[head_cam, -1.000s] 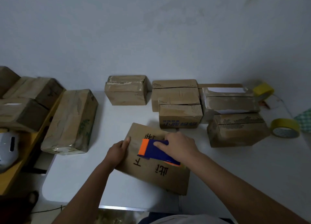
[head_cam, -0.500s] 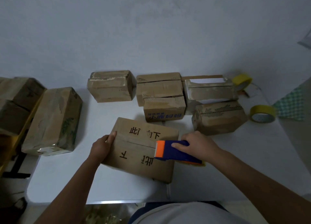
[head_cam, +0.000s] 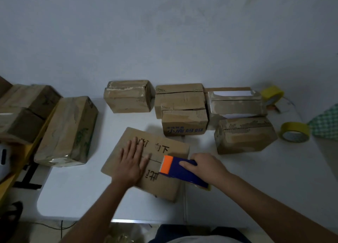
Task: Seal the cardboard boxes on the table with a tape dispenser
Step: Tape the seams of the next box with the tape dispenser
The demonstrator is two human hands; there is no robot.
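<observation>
A flat cardboard box [head_cam: 162, 184] with black characters lies on the white table [head_cam: 76, 193] in front of me. My left hand [head_cam: 132, 162] rests palm down on its top, fingers spread, over the middle seam. My right hand [head_cam: 204, 167] grips a blue tape dispenser [head_cam: 181, 171] with an orange front edge, which sits on the right end of the seam. More cardboard boxes [head_cam: 184, 123] stand behind, near the wall.
A large box [head_cam: 67, 131] lies at the table's left edge. Further boxes [head_cam: 22, 113] sit on a yellow shelf on the left. Two yellow tape rolls [head_cam: 294, 135] lie at the far right, beside a green checked cloth [head_cam: 325, 124].
My left hand left the box's left edge and now lies flat on its top. The dispenser, which had slid right along the seam, stays at the right end.
</observation>
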